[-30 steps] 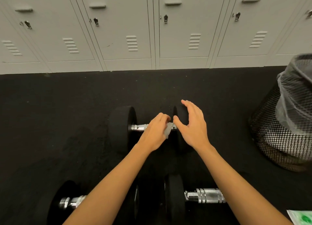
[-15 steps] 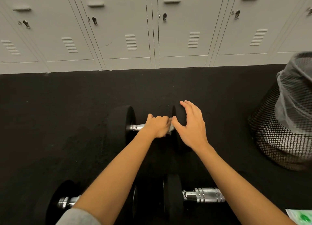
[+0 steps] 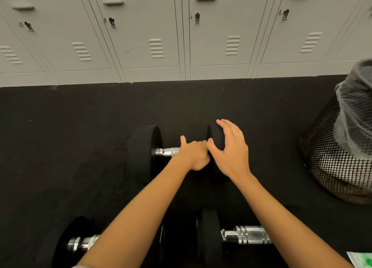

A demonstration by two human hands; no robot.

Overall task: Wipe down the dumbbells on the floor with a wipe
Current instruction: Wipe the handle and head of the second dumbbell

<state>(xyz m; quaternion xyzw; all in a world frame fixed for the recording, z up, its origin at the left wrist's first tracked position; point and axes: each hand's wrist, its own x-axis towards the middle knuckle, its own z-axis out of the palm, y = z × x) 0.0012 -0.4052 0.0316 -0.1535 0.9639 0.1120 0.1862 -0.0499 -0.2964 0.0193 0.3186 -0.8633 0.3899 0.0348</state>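
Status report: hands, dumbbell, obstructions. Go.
Left hand curled round chrome handle of far black dumbbell, wipe not visible. Right hand open, bracing its right weight head. Nothing in the way.

Black floor with three dumbbells, a bin and a packet on it.

The dark, slightly speckled floor runs up to the foot of a row of grey lockers. The far dumbbell lies on it near the middle, its chrome bar running left to right. Two more lie nearer the camera — the near left dumbbell and the near right dumbbell — side by side. A black mesh bin with a grey liner stands at the right; a green-and-white packet lies in the bottom right corner.
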